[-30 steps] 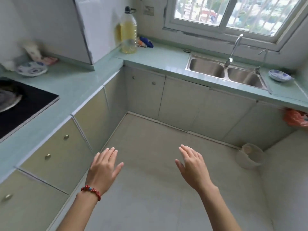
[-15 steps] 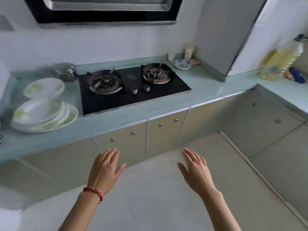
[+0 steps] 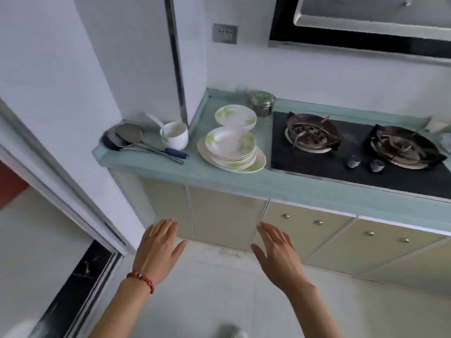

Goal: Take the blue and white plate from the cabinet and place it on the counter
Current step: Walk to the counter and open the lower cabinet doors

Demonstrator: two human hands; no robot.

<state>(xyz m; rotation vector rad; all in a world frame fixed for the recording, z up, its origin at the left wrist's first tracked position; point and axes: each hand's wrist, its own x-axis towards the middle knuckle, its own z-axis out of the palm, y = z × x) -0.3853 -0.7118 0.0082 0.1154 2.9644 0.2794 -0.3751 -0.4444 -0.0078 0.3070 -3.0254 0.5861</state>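
My left hand (image 3: 158, 247), with a red bead bracelet at the wrist, is held out flat and empty above the floor, fingers apart. My right hand (image 3: 278, 252) is beside it, also flat and empty. Both hover in front of the closed beige cabinet doors (image 3: 224, 215) under the pale green counter (image 3: 195, 167). A sliver of a blue and white dish (image 3: 446, 140) shows at the far right edge of the counter. No blue and white plate inside a cabinet is visible.
On the counter stand two stacks of white plates with green leaf print (image 3: 231, 147), a white mug with a spoon (image 3: 175, 135), ladles (image 3: 136, 140) and a steel tin (image 3: 262, 103). A black two-burner hob (image 3: 353, 147) lies to the right. A door frame (image 3: 63, 191) is left.
My view has swung left, from the sink corner past the hob to the counter's left end by the doorway. My hands have kept the same open pose in front of me.
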